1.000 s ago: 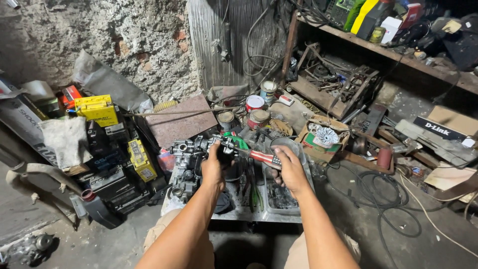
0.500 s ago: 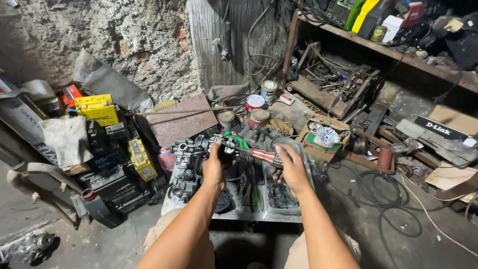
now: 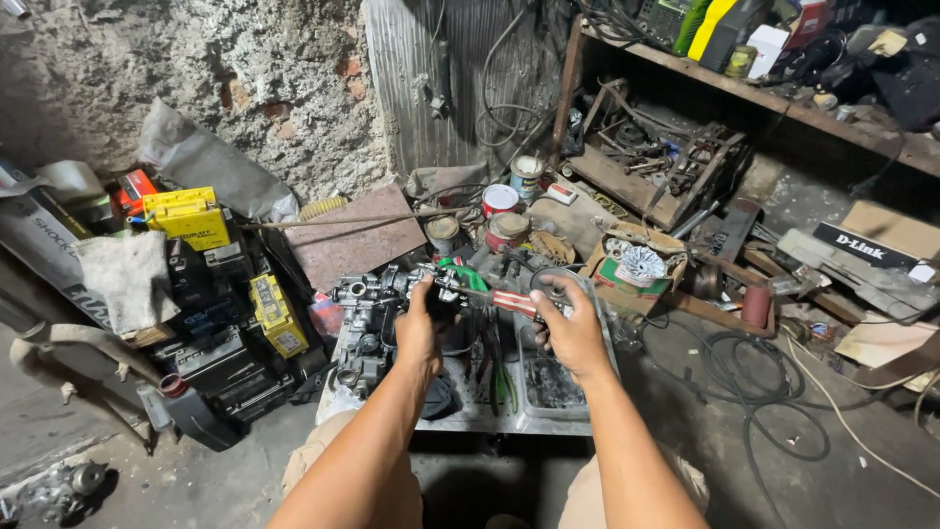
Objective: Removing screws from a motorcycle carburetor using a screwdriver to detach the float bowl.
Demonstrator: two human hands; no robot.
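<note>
The tool [image 3: 494, 297] is a long one with a red handle and some green near its left part. It lies almost level above the tray [image 3: 548, 416], its long axis going from left to right and a little down to the right. It looks stiff and metal, not heavy, and I judge it can be greasy, so the best hold is on the red handle.

The right hand [image 3: 573, 328] is closed around that handle end. The left hand [image 3: 419, 328] grips the other end, where the tool meets the engine part [image 3: 367, 318]; what its working tip does I cannot tell.

Behind stand tins [image 3: 499, 201]. At the left are yellow boxes [image 3: 186, 216] and a rag [image 3: 125, 279]. At the right lie a carton [image 3: 632, 269] and cables [image 3: 754, 377] on the floor.
</note>
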